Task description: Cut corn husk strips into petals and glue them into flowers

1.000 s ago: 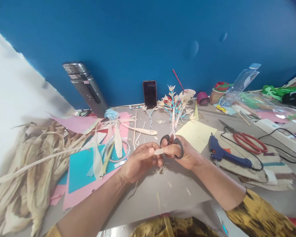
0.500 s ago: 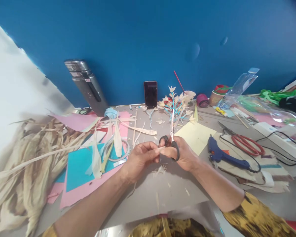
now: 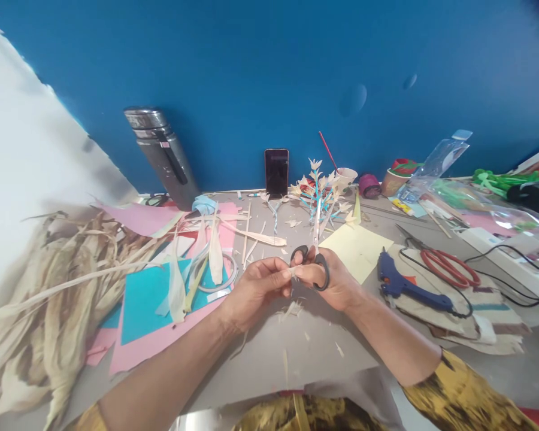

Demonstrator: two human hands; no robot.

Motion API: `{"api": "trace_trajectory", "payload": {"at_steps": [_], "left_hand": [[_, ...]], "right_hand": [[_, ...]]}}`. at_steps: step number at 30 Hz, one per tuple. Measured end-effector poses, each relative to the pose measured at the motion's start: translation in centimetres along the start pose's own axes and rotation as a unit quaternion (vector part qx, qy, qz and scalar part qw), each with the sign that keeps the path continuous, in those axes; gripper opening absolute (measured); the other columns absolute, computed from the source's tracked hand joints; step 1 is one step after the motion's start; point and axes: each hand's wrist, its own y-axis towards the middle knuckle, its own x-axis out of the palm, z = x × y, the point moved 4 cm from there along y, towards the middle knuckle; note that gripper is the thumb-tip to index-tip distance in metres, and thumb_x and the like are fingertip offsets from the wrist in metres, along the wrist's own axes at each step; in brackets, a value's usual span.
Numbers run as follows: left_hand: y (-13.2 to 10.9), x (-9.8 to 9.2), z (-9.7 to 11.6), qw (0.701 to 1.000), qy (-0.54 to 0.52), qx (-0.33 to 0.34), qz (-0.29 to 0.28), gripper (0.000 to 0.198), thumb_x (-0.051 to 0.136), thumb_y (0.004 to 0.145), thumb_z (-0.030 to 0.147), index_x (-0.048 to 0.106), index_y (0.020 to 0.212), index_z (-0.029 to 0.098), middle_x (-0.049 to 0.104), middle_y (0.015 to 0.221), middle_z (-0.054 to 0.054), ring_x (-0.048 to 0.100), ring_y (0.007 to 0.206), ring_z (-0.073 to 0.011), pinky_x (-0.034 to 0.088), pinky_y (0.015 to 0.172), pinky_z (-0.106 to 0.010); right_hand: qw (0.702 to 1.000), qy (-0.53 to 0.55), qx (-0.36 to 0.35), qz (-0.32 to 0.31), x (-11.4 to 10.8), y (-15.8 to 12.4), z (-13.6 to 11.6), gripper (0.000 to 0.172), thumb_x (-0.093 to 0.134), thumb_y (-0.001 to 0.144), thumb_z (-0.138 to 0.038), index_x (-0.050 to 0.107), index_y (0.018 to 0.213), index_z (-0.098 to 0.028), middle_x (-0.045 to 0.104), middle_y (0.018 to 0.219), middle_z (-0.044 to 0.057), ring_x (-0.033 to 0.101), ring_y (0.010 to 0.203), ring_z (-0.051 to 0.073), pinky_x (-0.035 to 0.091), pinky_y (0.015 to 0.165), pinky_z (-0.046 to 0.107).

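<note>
Between the fingertips of both hands sits a small pale piece of corn husk (image 3: pixel 293 271). My left hand (image 3: pixel 261 286) pinches it from the left with thumb and forefinger. Black-handled scissors (image 3: pixel 322 270) hang on the fingers of my right hand (image 3: pixel 335 281), blades pointing away toward the wall. The right thumb and finger also press on the husk piece. Husk scraps (image 3: pixel 291 309) lie on the table below the hands. Beyond the blades stands a bunch of husk flowers (image 3: pixel 317 185) on blue-wrapped stems.
Dried corn husks (image 3: pixel 58 323) heap at the left, beside blue paper (image 3: pixel 148 305) and a steel flask (image 3: pixel 166 158). A phone (image 3: pixel 276 172) leans on the wall. To the right lie a blue glue gun (image 3: pixel 408 287), red-handled scissors (image 3: pixel 449 267) and a power strip (image 3: pixel 505 257).
The view has shifted slightly. My hands stay together on the husk piece, with the right thumb and the scissors moved only a little.
</note>
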Motion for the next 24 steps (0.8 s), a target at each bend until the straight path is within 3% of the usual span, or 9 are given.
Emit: {"api": "trace_trajectory", "payload": {"at_steps": [5, 11, 18, 24], "left_hand": [[0.0, 0.2, 0.0, 0.999, -0.023, 0.001, -0.024, 0.025, 0.077, 0.077, 0.033, 0.062, 0.070, 0.015, 0.058, 0.062, -0.001, 0.051, 0.060, -0.0118, 0.041, 0.067, -0.027], [0.1, -0.1, 0.0, 1.000, 0.020, 0.002, -0.004, 0.024, 0.077, 0.078, 0.033, 0.063, 0.072, 0.014, 0.058, 0.063, -0.001, 0.051, 0.061, -0.0112, 0.038, 0.064, -0.024], [-0.1, 0.2, -0.1, 0.999, 0.034, 0.005, -0.029, 0.028, 0.078, 0.076, 0.038, 0.062, 0.073, 0.015, 0.058, 0.062, -0.002, 0.051, 0.061, -0.0131, 0.039, 0.065, -0.026], [-0.2, 0.3, 0.2, 0.999, 0.001, 0.005, -0.043, 0.027, 0.076, 0.079, 0.036, 0.061, 0.071, 0.015, 0.060, 0.063, -0.002, 0.052, 0.062, -0.0132, 0.041, 0.069, -0.028]], "right_hand": [[0.999, 0.031, -0.009, 0.015, 0.1, 0.1, -0.3, 0.026, 0.079, 0.066, -0.034, 0.063, 0.077, -0.016, 0.047, 0.057, -0.006, 0.036, 0.050, 0.009, 0.027, 0.050, 0.025], [1.000, 0.009, 0.004, -0.010, 0.2, 0.0, 0.1, 0.027, 0.079, 0.069, -0.033, 0.063, 0.084, -0.017, 0.047, 0.057, -0.006, 0.037, 0.051, 0.009, 0.029, 0.051, 0.023], [0.998, 0.037, 0.019, -0.036, 0.5, -0.1, -0.1, 0.027, 0.081, 0.065, -0.031, 0.062, 0.077, -0.016, 0.050, 0.058, -0.005, 0.039, 0.052, 0.009, 0.028, 0.050, 0.023], [0.992, 0.114, 0.026, -0.042, 0.2, -0.1, -0.9, 0.032, 0.082, 0.066, -0.039, 0.060, 0.074, -0.017, 0.042, 0.060, -0.006, 0.026, 0.051, 0.007, 0.021, 0.048, 0.023]]}}
